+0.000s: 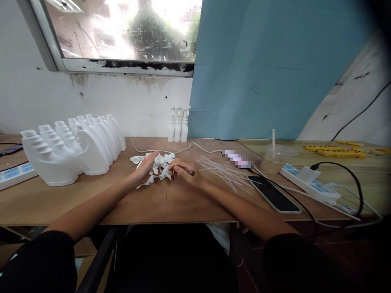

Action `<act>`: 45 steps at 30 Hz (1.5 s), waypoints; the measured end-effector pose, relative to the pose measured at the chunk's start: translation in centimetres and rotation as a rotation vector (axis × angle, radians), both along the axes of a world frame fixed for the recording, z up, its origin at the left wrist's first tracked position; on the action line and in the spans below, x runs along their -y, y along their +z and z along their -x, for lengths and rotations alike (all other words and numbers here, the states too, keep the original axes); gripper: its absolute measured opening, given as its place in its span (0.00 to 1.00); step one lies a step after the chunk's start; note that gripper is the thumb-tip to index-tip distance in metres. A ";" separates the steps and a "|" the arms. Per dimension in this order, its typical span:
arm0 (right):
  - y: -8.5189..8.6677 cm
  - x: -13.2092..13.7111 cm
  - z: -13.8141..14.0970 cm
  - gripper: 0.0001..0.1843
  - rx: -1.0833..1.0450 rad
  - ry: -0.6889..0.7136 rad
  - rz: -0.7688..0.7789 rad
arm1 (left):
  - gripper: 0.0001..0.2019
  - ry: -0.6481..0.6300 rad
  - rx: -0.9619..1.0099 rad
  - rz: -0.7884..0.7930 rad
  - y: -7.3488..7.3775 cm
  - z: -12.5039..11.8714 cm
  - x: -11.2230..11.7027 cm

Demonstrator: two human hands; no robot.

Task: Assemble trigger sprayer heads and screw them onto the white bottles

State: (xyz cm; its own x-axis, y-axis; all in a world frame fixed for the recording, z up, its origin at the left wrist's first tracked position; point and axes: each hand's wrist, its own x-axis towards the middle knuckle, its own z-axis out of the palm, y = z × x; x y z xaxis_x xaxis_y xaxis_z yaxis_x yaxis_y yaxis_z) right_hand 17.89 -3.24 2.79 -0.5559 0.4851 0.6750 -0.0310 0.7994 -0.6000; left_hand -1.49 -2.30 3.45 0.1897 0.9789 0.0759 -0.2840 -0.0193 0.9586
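My left hand [145, 167] is closed around a white spray trigger head [159, 159], low over the table. Closed on a thin-shafted tool with a dark handle [191, 172], looking like a screwdriver, is my right hand [187, 167]. The metal shaft points left at the trigger head; whether its tip touches is too small to tell. More white trigger heads [165, 174] lie in a loose pile under and around both hands. To the right of my right hand, thin white dip tubes [224, 173] are spread on the tabletop.
White bottles without caps [94, 154] stand in rows at left. Against the wall are three slim bottles with spray heads [177, 126]. At right lie a phone [273, 194], a power strip [311, 185], cables, yellow packets [339, 151] and a drink cup [271, 160].
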 end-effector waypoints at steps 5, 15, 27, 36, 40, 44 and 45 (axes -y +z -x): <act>-0.2 0.1 0.2 0.14 0.111 -0.120 -0.367 | 0.24 -0.153 0.017 0.114 -0.3 0.3 -0.1; -1.3 -1.7 -0.2 0.17 0.198 -0.229 -0.416 | 0.21 -0.072 0.002 -0.083 0.3 0.3 0.3; -0.6 -1.3 -0.5 0.15 0.047 -0.217 -0.065 | 0.27 0.032 -0.149 -0.235 -0.4 0.8 -0.8; -0.3 -4.0 -2.7 0.14 -0.042 -0.447 0.064 | 0.25 0.300 -0.562 -0.482 0.8 3.4 -1.8; -0.8 -5.3 -3.7 0.14 -0.043 -0.483 0.166 | 0.21 0.421 -0.850 -0.579 0.9 5.1 -2.3; -1.2 -5.9 -4.0 0.13 -0.079 -0.445 0.274 | 0.18 0.444 -0.920 -0.584 0.6 6.2 -3.2; -1.2 -5.9 -4.0 0.13 -0.072 -0.443 0.287 | 0.18 0.443 -0.922 -0.573 0.6 6.5 -3.4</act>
